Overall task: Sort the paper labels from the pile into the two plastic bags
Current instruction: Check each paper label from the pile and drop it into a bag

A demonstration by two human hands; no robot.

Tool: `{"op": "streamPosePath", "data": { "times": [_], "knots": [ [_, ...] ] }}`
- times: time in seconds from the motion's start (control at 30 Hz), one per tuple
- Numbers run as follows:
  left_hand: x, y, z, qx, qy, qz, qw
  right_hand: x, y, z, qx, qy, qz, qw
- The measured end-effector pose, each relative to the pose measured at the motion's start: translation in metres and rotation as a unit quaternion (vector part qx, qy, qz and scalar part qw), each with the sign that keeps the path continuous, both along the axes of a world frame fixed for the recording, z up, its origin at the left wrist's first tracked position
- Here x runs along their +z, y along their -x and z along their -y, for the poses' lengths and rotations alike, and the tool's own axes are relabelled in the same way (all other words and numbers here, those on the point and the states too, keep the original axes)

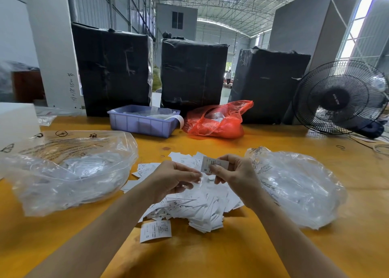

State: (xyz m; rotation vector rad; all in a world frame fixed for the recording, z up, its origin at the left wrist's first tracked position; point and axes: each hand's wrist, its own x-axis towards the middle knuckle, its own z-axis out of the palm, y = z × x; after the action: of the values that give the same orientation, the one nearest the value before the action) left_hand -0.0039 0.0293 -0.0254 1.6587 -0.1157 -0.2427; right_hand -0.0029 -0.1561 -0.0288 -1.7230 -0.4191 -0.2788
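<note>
label (212,164) white, printed "s", pinched by right hand (235,177).

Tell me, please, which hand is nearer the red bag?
Right. The right hand sits almost straight below the red bag; the left hand is lower and further left.

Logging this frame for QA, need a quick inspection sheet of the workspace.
Surface: yellow table, bare at the near edge.
Job's things: pile of labels at centre; lone label marked S lies in front of it; left clear bag and right clear bag flank the pile, both hold labels.
Clutter: blue tray, red bag, fan at the far side.
Hands: right hand pinches a held label marked S; left hand has curled fingertips at its edge.
Cables: cord at far right.
Surroundings: three black wrapped bales, warehouse hall.
</note>
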Motion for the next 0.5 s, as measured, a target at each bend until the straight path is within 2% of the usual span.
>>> {"op": "streamPosePath", "data": {
  "times": [0.5],
  "knots": [
    [-0.0001,-0.0007,0.0003,0.047,0.031,0.006,0.998,-0.0005,0.0019,-0.0011,0.034,0.042,-0.039,0.998]
  ]
}}
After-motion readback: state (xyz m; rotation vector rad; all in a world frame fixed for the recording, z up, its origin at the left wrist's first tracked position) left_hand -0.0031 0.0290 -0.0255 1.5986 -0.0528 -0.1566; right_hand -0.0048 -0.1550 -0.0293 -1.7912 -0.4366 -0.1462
